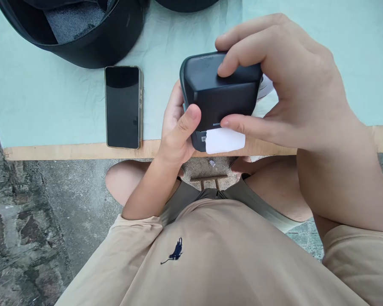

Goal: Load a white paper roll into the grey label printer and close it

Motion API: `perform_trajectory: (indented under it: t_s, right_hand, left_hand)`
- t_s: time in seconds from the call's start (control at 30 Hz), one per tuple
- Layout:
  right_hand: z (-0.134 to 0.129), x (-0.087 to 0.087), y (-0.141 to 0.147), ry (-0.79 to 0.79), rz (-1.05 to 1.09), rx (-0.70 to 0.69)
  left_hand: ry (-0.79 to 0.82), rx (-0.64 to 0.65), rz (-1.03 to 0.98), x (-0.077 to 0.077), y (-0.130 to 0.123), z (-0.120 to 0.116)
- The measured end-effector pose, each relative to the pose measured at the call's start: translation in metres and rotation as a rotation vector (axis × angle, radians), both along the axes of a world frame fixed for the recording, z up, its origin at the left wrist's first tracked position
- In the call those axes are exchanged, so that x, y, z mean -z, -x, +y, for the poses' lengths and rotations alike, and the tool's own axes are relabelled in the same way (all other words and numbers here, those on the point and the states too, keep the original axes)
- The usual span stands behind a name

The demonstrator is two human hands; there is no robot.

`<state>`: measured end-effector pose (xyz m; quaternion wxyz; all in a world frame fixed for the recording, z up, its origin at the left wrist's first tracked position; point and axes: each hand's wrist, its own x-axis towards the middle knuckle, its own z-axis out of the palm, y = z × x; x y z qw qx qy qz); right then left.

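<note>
Device (pixel 223 100), black, with a white paper strip (pixel 225 141) at its near lower edge, is to the right of the phone (pixel 123 108), held in both hands. Left hand (pixel 175 138), between phone and device, is clamped on the device's left side: the thumb lies along the near left corner, and the other fingers are mostly hidden behind. Right hand (pixel 293 80), on the far side of the device from the phone, spans the cover, with two fingertips on the upper face and the thumb on the near face, partly over the lettering. Whether the cover is fully seated cannot be told.

Recommended handling: brace the body with the left hand so that it cannot twist. Apply the right hand's pressure evenly between fingertips and thumb; uneven pressure would probably tilt the cover. Hold the right thumb clear of the paper strip, as the strip could crease or be pinched.

Surroundings: a black case (pixel 115 40) stands just beyond the phone. A pale object (pixel 265 88), farther right of the phone than the device, is mostly hidden.
</note>
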<state>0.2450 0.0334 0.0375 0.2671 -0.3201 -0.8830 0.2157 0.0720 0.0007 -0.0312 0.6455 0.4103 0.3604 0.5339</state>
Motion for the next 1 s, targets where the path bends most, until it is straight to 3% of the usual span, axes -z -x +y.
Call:
perform_trajectory:
  t_s: [0.2, 0.47, 0.67, 0.87, 1.0]
  right_hand:
    - [0.001, 0.000, -0.002, 0.002, -0.015, 0.009]
    - [0.002, 0.002, -0.003, 0.021, -0.003, -0.003]
    - [0.004, 0.002, -0.005, 0.064, -0.050, -0.016]
    - [0.002, 0.002, -0.008, 0.061, -0.077, -0.022]
    - [0.001, 0.001, -0.008, 0.049, -0.079, -0.018]
  left_hand:
    - [0.024, -0.037, -0.101, -0.001, -0.006, 0.001]
    - [0.124, -0.209, 0.038, 0.008, -0.008, -0.001]
    - [0.117, -0.185, 0.035, 0.009, -0.007, 0.001]
    - [0.104, -0.055, -0.107, 0.006, -0.005, 0.004]
    - [0.095, -0.052, -0.132, 0.008, -0.004, 0.004]
